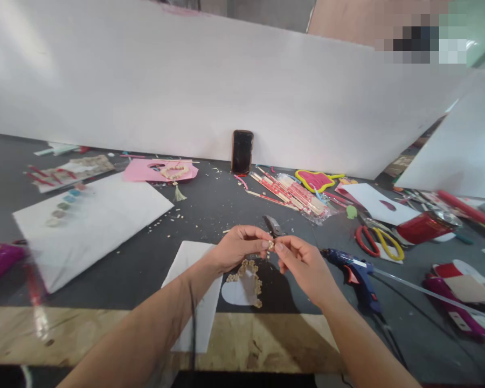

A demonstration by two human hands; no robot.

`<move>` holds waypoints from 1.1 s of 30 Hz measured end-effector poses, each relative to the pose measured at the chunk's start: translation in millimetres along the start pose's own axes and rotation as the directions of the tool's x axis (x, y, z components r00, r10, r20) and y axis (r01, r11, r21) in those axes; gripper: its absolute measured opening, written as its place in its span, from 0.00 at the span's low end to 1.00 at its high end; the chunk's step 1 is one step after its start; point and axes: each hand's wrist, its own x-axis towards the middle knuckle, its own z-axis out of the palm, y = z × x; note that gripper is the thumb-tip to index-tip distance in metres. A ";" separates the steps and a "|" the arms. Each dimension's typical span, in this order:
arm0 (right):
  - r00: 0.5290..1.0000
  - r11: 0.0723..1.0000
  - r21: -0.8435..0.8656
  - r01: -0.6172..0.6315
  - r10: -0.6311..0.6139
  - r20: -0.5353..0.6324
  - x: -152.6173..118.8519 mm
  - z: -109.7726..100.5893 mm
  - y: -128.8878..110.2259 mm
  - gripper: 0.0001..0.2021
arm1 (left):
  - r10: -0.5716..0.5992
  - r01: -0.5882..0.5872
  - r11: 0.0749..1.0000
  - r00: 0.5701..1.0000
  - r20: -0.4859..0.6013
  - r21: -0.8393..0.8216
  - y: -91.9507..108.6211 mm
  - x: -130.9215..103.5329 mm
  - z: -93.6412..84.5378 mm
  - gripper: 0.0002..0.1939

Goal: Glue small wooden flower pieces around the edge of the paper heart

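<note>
My left hand (pixel 244 245) and my right hand (pixel 299 261) meet over the middle of the dark table, fingertips closed together. Between them they pinch a small cream-coloured cluster of little pieces (pixel 271 245); its exact kind is too small to make out. Just below lies a white heart-shaped cutout (pixel 239 291), its upper and right edge lined with small tan clusters (pixel 258 283). A sheet of white paper (pixel 189 302) lies partly under my left forearm. Behind my fingers rests a dark-handled cutting tool (pixel 273 226), partly hidden.
To the right lie a blue glue gun (pixel 358 277), red-and-yellow scissors (pixel 378 242) and a red can (pixel 424 227). Wrapped sticks (pixel 291 194) lie farther back. A phone (pixel 242 152) leans against the white panel (pixel 210 86). A large white sheet (pixel 101 231) is at left.
</note>
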 end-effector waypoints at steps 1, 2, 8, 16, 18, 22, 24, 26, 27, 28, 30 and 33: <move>1.000 1.000 -0.013 0.006 -0.007 -0.021 1.1 2.5 -0.5 0.15 | 0.010 -0.010 1.000 1.000 0.006 0.011 -0.1 0.0 -0.4 0.12; 0.999 0.999 -0.031 0.010 -0.012 -0.042 1.9 4.3 -1.0 0.15 | 0.019 -0.019 1.000 1.000 0.009 0.023 -0.1 -0.1 -0.8 0.12; 0.991 0.989 -0.138 0.041 -0.059 -0.123 5.2 8.3 4.1 0.14 | 0.049 -0.047 0.994 0.999 -0.016 0.102 2.2 -0.6 -0.8 0.13; 0.966 0.897 -0.434 0.090 -0.184 -0.181 -4.0 -8.0 16.9 0.10 | -0.034 0.038 0.996 0.998 -0.052 0.076 2.6 0.6 -1.4 0.17; 0.964 0.835 -0.539 0.109 -0.221 -0.148 -10.9 -10.6 25.0 0.07 | -0.050 0.054 0.997 0.997 -0.063 0.053 1.4 1.6 -2.8 0.18; 0.966 0.712 -0.685 0.154 -0.255 -0.049 -23.3 -7.5 42.1 0.06 | -0.079 0.078 0.997 0.995 -0.065 -0.005 1.1 2.4 -4.2 0.18; 0.965 0.671 -0.722 0.170 -0.262 -0.016 -26.2 -6.3 46.9 0.06 | -0.082 0.081 0.996 0.995 -0.055 -0.024 2.0 2.1 -3.9 0.18; 0.961 0.620 -0.756 0.207 -0.275 0.038 -26.5 -7.5 47.5 0.07 | -0.085 0.084 0.996 0.995 -0.057 -0.019 2.9 1.6 -3.4 0.18; 0.957 0.597 -0.769 0.229 -0.284 0.065 -25.8 -9.0 46.3 0.08 | -0.087 0.086 0.996 0.994 -0.061 -0.008 3.0 1.3 -3.3 0.18; 0.953 0.580 -0.776 0.247 -0.292 0.085 -24.4 -10.8 44.2 0.08 | -0.086 0.087 0.996 0.994 -0.066 0.005 2.9 1.1 -3.2 0.17; 0.950 0.589 -0.770 0.246 -0.305 0.071 -19.8 -14.5 37.6 0.06 | -0.072 0.074 0.997 0.996 -0.060 0.035 2.2 0.8 -3.1 0.16; 0.961 0.728 -0.663 0.173 -0.272 -0.048 -8.5 -17.3 25.6 0.03 | -0.042 0.044 0.996 0.999 -0.029 0.076 1.3 0.6 -2.8 0.15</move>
